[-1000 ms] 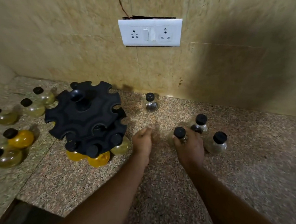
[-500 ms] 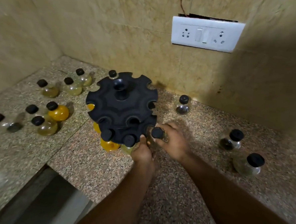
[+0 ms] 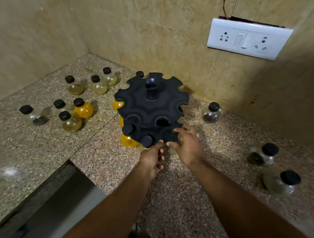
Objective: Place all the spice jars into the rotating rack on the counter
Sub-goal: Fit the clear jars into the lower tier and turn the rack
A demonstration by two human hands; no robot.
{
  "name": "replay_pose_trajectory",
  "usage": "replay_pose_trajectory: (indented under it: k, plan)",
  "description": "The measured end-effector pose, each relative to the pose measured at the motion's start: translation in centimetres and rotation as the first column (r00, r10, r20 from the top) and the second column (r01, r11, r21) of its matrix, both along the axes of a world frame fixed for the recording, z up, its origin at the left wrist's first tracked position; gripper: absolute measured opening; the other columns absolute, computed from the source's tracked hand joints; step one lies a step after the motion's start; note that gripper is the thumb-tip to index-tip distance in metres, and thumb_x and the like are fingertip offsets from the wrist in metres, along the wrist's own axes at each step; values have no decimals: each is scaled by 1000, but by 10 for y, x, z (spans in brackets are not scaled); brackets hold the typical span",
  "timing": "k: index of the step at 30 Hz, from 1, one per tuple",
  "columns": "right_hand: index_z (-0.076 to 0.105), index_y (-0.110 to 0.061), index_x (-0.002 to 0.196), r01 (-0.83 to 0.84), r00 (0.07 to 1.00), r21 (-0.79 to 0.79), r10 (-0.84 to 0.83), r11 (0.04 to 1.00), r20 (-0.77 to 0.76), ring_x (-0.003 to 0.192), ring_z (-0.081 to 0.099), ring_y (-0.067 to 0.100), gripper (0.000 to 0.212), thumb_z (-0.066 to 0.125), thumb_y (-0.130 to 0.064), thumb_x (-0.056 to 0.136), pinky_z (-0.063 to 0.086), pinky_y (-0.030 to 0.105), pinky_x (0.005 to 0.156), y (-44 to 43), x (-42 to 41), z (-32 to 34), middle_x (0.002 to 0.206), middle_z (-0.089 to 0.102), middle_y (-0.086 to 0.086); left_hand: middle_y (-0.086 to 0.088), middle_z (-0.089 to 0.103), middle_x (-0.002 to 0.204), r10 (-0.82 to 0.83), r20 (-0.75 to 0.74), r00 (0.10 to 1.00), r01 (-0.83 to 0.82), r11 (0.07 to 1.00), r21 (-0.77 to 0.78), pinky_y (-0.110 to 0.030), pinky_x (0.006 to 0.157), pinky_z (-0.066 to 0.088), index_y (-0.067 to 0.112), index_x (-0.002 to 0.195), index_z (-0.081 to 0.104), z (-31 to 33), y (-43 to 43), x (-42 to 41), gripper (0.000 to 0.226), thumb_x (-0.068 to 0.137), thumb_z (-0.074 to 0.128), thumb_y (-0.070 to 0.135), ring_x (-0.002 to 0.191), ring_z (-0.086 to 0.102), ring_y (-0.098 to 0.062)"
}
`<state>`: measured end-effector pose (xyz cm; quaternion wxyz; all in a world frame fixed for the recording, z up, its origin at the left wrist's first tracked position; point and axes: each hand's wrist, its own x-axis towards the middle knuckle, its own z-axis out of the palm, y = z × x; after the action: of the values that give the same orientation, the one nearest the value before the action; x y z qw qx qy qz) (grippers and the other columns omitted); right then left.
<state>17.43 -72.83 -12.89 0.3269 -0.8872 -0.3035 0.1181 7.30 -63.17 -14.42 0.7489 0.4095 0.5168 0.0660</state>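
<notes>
Honestly, the right hand (image 3: 186, 144) is gripping a jar (image 3: 171, 135) at the rack (image 3: 151, 107)'s near slot while the left hand (image 3: 152, 160) is pinching the rim, so any spin could be knocking it onto the bench (image 3: 184, 203).

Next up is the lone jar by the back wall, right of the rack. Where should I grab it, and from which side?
Take the jar by its narrow neck just under the black cap, coming down from above and from the right. It stands upright with the cap on top, the round glass belly looks harder to pinch, and the rack crowds its left side while the counter to its right is open.
</notes>
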Motion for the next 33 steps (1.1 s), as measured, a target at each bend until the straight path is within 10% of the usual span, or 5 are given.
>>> replay_pose_trajectory:
  k: [12,17,22,27,33]
  plan:
    - [61,-24,132,115,992,31,-114,993,-46,113,58,20,58,83,-38,80,44,26,93,-6,0,2,140,48,3,0,67,60,32,41,999,-37,993,111,-20,39,33,10,81,69,9,-34,0,25,98,63,27,41,53,-10]
    - [55,-27,139,237,970,13,-236,971,-55,119,59,22,53,71,-40,90,42,29,92,-59,0,-19,141,55,3,-3,59,51,-247,-49,968,249,918,308,-24,42,42,9,65,65,-12,-62,15,32,97,63,14,40,50,-15]
    - [49,-28,142,506,858,-13,-505,862,-94,115,62,24,57,66,-45,91,49,34,91,-132,-4,-38,144,52,3,-1,59,67,-641,-420,642,717,308,626,-33,65,47,18,65,55,-31,-85,52,32,92,59,36,76,64,-26]
    - [51,-35,129,722,691,70,-711,689,-128,104,63,16,54,71,-55,82,54,38,85,-192,-12,-45,128,57,-5,0,52,145,-720,-613,326,736,-214,643,-37,109,42,28,140,53,-24,-135,94,53,91,61,45,134,46,-22]
    - [42,-22,141,887,444,195,-890,420,-103,125,51,28,78,81,-46,78,48,42,93,-238,-1,-49,137,50,5,-18,19,164,-595,-799,87,647,-576,500,-45,119,27,19,157,21,-28,-189,121,79,93,61,43,151,16,-35]
